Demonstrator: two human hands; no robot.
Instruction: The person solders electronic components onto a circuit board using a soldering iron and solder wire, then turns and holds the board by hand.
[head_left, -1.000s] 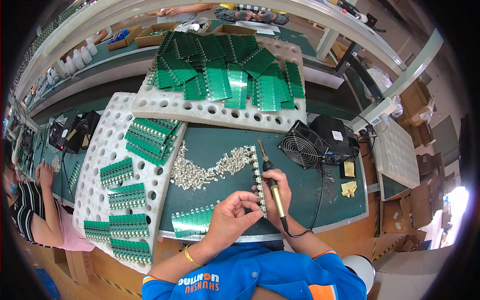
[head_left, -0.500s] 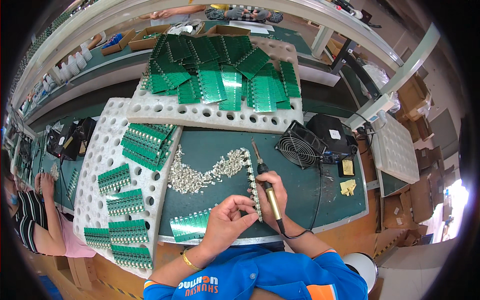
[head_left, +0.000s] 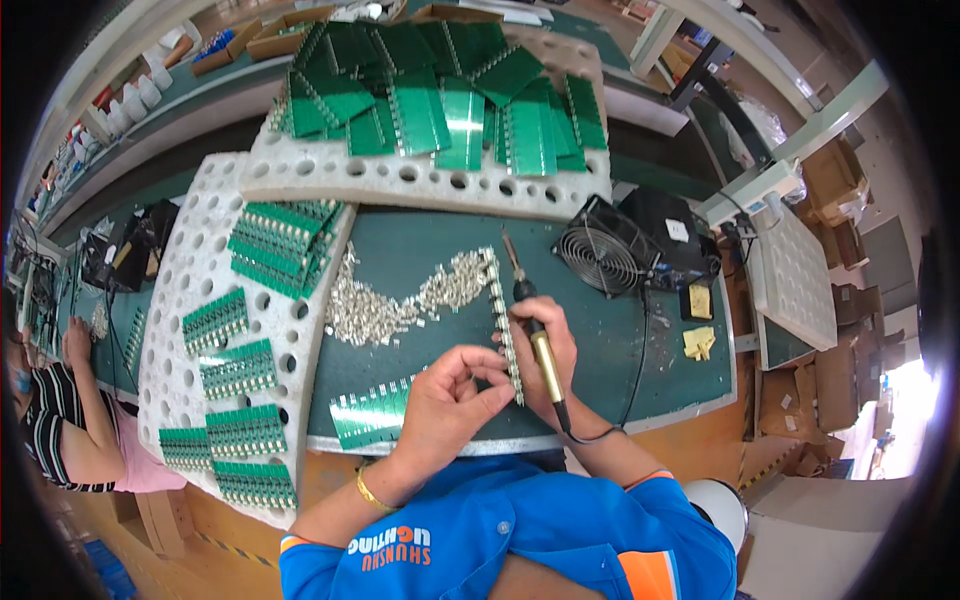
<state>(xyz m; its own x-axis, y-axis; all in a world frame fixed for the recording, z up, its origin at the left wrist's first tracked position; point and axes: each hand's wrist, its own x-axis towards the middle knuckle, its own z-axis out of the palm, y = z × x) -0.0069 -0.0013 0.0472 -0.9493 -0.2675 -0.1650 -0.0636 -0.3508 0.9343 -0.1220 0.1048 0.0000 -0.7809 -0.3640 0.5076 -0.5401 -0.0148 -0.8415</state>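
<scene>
My left hand (head_left: 445, 400) pinches the thin, stiff connector strip (head_left: 505, 320) by its near end, light and bendable I judge, just left of the soldering iron (head_left: 535, 335) that my right hand (head_left: 548, 350) grips with fingers curled tight.

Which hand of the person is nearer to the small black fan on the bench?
Right. The right hand, holding the soldering iron, lies just left of the fan; the left hand is farther, down and left.

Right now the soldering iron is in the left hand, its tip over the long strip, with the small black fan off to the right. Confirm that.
Not quite. The head view shows the soldering iron in the right hand, not the left. The left hand pinches at the near end of the long strip. The rest holds: the tip points over the strip, and the small black fan sits to the right.
</scene>
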